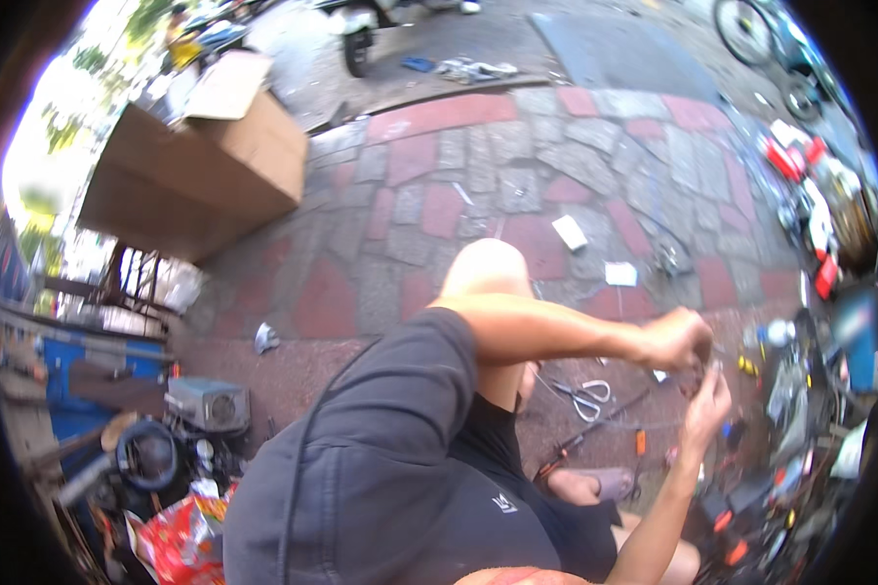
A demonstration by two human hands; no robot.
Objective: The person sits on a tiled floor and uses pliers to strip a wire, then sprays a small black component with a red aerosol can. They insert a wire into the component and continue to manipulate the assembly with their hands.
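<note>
My left hand (675,338) reaches across from the left, its fingers curled closed. Just below it, my right hand (707,408) is raised with thumb and fingers pinched together. The fingertips of both hands nearly meet, and whatever lies between them is too small and blurred to name. On the ground left of my right hand lies a pair of scissors (585,398) with pale loop handles. A thin grey cable (644,424) runs along the ground toward my right hand. A small orange piece (641,443) lies below that cable.
Tools and loose parts crowd the ground at right, with a clear plastic bag (788,395) among them. A large cardboard box (200,171) stands far left. A grey metal box (208,404) and a red bag (180,539) sit at left. White cards (570,232) lie on the paving (498,141).
</note>
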